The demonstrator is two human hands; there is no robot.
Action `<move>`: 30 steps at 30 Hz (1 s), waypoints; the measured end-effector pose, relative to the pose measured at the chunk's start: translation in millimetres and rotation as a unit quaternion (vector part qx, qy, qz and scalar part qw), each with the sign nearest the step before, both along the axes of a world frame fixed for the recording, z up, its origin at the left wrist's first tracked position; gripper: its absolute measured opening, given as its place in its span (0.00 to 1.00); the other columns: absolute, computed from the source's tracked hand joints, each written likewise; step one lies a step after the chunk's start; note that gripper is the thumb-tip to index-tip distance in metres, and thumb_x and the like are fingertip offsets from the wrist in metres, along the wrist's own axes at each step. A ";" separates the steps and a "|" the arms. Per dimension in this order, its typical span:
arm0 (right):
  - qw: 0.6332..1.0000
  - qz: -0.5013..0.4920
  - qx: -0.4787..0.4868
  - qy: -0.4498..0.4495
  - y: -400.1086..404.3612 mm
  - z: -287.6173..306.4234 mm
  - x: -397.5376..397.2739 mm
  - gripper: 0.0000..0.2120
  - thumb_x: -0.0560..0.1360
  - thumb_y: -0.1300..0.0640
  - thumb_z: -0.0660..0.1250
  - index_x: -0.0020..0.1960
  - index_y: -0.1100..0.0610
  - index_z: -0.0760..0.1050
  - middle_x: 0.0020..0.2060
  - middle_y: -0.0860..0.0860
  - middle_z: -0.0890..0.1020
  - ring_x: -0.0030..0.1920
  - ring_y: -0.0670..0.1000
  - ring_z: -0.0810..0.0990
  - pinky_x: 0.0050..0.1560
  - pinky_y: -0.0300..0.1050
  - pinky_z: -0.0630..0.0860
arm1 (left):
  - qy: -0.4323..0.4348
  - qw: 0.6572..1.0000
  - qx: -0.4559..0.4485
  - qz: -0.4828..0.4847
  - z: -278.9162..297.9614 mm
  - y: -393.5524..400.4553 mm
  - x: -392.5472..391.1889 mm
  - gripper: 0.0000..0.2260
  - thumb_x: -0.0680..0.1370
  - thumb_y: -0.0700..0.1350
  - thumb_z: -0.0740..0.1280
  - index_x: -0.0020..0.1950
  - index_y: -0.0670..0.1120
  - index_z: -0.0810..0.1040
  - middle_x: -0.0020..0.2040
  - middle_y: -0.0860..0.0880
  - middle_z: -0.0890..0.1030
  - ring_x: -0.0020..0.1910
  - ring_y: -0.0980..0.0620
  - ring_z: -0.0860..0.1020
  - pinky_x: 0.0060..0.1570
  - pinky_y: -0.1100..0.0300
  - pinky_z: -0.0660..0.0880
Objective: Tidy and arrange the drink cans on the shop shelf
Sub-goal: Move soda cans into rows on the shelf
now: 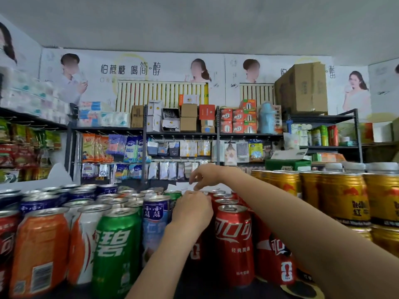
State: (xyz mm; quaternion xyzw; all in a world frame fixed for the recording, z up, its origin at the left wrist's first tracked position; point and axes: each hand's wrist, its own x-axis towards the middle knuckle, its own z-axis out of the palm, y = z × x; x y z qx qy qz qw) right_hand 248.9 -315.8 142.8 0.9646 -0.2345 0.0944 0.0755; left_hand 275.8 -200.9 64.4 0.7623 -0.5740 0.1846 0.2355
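Rows of drink cans fill the shelf in front of me. An orange can, a green can and a blue-and-white can stand at the front left. My left hand grips the top of a red cola can that it mostly hides. Just right of it stands another red cola can, with more red cans lined up behind. My right hand hovers over the rear red cans, fingers loosely curled, with nothing visible in them. A tilted red can leans under my right forearm.
Gold energy-drink cans are stacked two high on the right. Dark blue cans fill the back left. Beyond the cans, black wall shelving carries hanging packets, small boxes and tissue packs, with a large cardboard box on top at the right.
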 end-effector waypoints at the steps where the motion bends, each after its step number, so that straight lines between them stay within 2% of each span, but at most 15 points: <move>1: 1.000 0.002 0.002 0.010 -2.0 -0.1 4.8 0.18 0.76 0.54 0.66 0.64 0.57 0.73 0.64 0.55 0.73 0.63 0.55 0.72 0.63 0.49 0.68 | -0.006 1.000 -0.001 0.004 -0.2 -2.3 0.7 0.15 0.79 0.41 0.51 0.57 0.41 0.75 0.58 0.40 0.76 0.59 0.41 0.72 0.53 0.51 0.70; 3: 0.999 0.001 0.016 0.043 -5.8 -1.4 13.1 0.19 0.77 0.52 0.64 0.66 0.56 0.72 0.68 0.54 0.70 0.63 0.56 0.72 0.62 0.48 0.69 | -0.012 1.000 -0.007 0.013 -1.3 -4.4 0.9 0.15 0.80 0.42 0.50 0.58 0.43 0.75 0.58 0.41 0.77 0.58 0.41 0.73 0.53 0.51 0.70; 6: 0.995 -0.015 0.054 0.082 -13.3 -2.9 22.0 0.19 0.79 0.51 0.60 0.68 0.53 0.69 0.70 0.53 0.65 0.54 0.57 0.78 0.49 0.44 0.75 | -0.008 1.000 0.000 0.028 -0.5 -5.2 -0.2 0.16 0.81 0.44 0.49 0.59 0.44 0.74 0.59 0.41 0.76 0.58 0.40 0.74 0.53 0.51 0.70; 8: 0.994 -0.024 0.078 0.079 -13.5 -2.6 26.3 0.17 0.79 0.55 0.61 0.68 0.54 0.71 0.70 0.54 0.65 0.50 0.56 0.77 0.43 0.41 0.77 | 0.005 0.999 0.011 0.041 2.3 -5.9 -1.1 0.16 0.81 0.44 0.49 0.60 0.44 0.73 0.60 0.41 0.76 0.59 0.40 0.73 0.53 0.50 0.70; 10: 0.993 -0.028 0.096 0.065 -12.2 -3.1 29.3 0.17 0.78 0.61 0.62 0.66 0.58 0.72 0.69 0.56 0.66 0.54 0.57 0.76 0.48 0.45 0.79 | 0.026 0.998 0.019 0.055 4.8 -6.8 -2.7 0.17 0.82 0.46 0.48 0.61 0.43 0.73 0.61 0.41 0.74 0.61 0.40 0.72 0.54 0.50 0.69; 12: 0.993 -0.038 0.091 0.060 -10.8 -2.9 30.8 0.17 0.77 0.63 0.62 0.66 0.59 0.73 0.69 0.56 0.67 0.55 0.58 0.75 0.54 0.49 0.78 | 0.050 0.997 0.020 0.057 5.7 -8.1 -3.4 0.19 0.82 0.48 0.47 0.63 0.43 0.72 0.63 0.41 0.73 0.62 0.41 0.70 0.57 0.49 0.68; 14: 0.993 -0.051 0.085 0.062 -8.9 -2.8 32.7 0.18 0.77 0.64 0.62 0.66 0.59 0.72 0.67 0.57 0.69 0.52 0.57 0.75 0.55 0.51 0.77 | 0.067 0.996 0.016 0.050 5.5 -8.4 -3.7 0.20 0.82 0.49 0.47 0.63 0.42 0.72 0.63 0.41 0.72 0.63 0.41 0.69 0.58 0.49 0.67; 16: 0.992 -0.076 0.065 0.071 -9.0 -3.2 35.5 0.18 0.77 0.61 0.63 0.67 0.60 0.71 0.66 0.57 0.71 0.56 0.57 0.76 0.57 0.53 0.77 | 0.076 0.996 0.014 0.041 4.5 -8.0 -3.7 0.20 0.82 0.49 0.47 0.61 0.41 0.73 0.62 0.40 0.73 0.61 0.41 0.70 0.56 0.50 0.68; 19: 0.991 -0.111 0.035 0.070 -12.8 -4.8 41.5 0.21 0.77 0.55 0.65 0.68 0.60 0.69 0.66 0.57 0.72 0.61 0.59 0.75 0.60 0.52 0.75 | 0.107 0.994 0.009 0.030 3.9 -4.3 -3.0 0.20 0.82 0.50 0.48 0.60 0.40 0.74 0.61 0.40 0.73 0.61 0.41 0.70 0.57 0.49 0.68; 22: 0.989 -0.129 0.014 0.077 -15.8 -8.4 41.8 0.25 0.77 0.49 0.63 0.68 0.61 0.67 0.66 0.57 0.70 0.59 0.58 0.76 0.60 0.51 0.74 | 0.130 0.991 0.002 0.018 3.7 0.8 -3.8 0.18 0.82 0.48 0.49 0.60 0.39 0.73 0.60 0.40 0.72 0.61 0.41 0.69 0.58 0.50 0.67; 26: 0.991 -0.112 -0.014 0.073 -5.0 0.9 30.9 0.24 0.77 0.49 0.63 0.67 0.62 0.69 0.64 0.57 0.74 0.57 0.57 0.77 0.58 0.48 0.74 | 0.138 0.990 -0.034 -0.011 4.6 8.9 -4.6 0.14 0.81 0.45 0.51 0.54 0.39 0.74 0.56 0.42 0.73 0.57 0.44 0.72 0.50 0.56 0.67; 28: 0.996 -0.078 -0.026 0.028 6.6 12.5 14.3 0.20 0.77 0.51 0.63 0.65 0.61 0.72 0.63 0.56 0.75 0.59 0.56 0.76 0.58 0.48 0.72 | 0.124 0.990 -0.062 -0.032 4.1 13.9 -6.5 0.13 0.81 0.43 0.51 0.54 0.39 0.73 0.58 0.43 0.73 0.58 0.47 0.70 0.52 0.58 0.66; 30: 0.999 -0.043 -0.023 -0.002 23.0 23.8 -11.5 0.18 0.78 0.52 0.62 0.64 0.60 0.74 0.62 0.54 0.76 0.59 0.54 0.76 0.59 0.45 0.70 | 0.110 0.988 -0.091 -0.064 2.0 22.9 -10.9 0.14 0.82 0.44 0.51 0.60 0.40 0.72 0.60 0.47 0.72 0.61 0.50 0.69 0.57 0.60 0.65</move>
